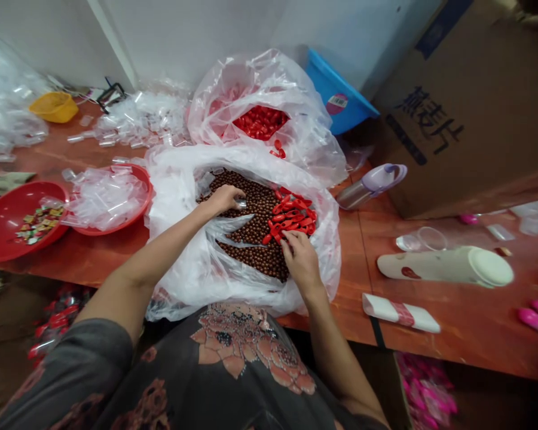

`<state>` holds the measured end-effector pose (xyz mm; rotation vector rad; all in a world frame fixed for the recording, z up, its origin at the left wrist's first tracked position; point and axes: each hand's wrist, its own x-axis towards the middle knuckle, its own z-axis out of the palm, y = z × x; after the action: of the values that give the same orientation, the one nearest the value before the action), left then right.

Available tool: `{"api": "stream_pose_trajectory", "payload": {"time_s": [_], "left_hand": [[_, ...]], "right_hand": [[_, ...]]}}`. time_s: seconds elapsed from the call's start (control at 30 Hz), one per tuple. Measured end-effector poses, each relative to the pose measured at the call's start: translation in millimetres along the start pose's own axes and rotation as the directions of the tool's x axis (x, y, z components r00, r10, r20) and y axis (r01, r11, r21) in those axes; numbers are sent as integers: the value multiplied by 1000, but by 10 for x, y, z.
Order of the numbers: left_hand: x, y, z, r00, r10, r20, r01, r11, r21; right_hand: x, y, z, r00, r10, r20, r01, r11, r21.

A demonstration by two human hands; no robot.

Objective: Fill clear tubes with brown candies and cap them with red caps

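Observation:
A clear plastic bag lies open in front of me, filled with small brown balls and a heap of red plastic pieces. My left hand rests on the brown balls at the bag's far left, fingers closed round a small clear piece. My right hand is at the near edge of the red pieces, fingers pinched on one of them. Behind it a second clear bag holds more red pieces.
At the left, one red bowl holds small wrapped sweets and another red bowl holds clear plastic pieces. More clear pieces, a yellow bowl, a blue tub, a cardboard box and a white bottle lying down surround them on the wooden table.

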<state>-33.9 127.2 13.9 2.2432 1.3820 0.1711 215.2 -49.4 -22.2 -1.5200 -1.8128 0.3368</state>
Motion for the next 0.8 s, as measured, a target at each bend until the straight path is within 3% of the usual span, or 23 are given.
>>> {"api": "stream_pose_trajectory", "payload": {"time_s": [0.1, 0.23, 0.37, 0.67, 0.8], "left_hand": [[92, 18, 85, 999, -31, -32, 27, 994, -102], [241, 32, 250, 996, -83, -36, 70, 955, -287], [275, 50, 342, 994, -103, -46, 82, 942, -326], [73, 53, 156, 937, -289, -197, 198, 902, -383], [23, -16, 100, 910, -389, -145, 262, 808, -528]], "right_hand": [[101, -20, 66, 999, -28, 22, 29, 997, -65], [176, -148, 111, 990, 16, 138, 14, 977, -214], [198, -231, 127, 979, 51, 200, 6, 963, -271], [96, -124, 168, 995, 31, 100, -12, 983, -182], [-69, -123, 109, 989, -14, 148, 47, 974, -220]]}}
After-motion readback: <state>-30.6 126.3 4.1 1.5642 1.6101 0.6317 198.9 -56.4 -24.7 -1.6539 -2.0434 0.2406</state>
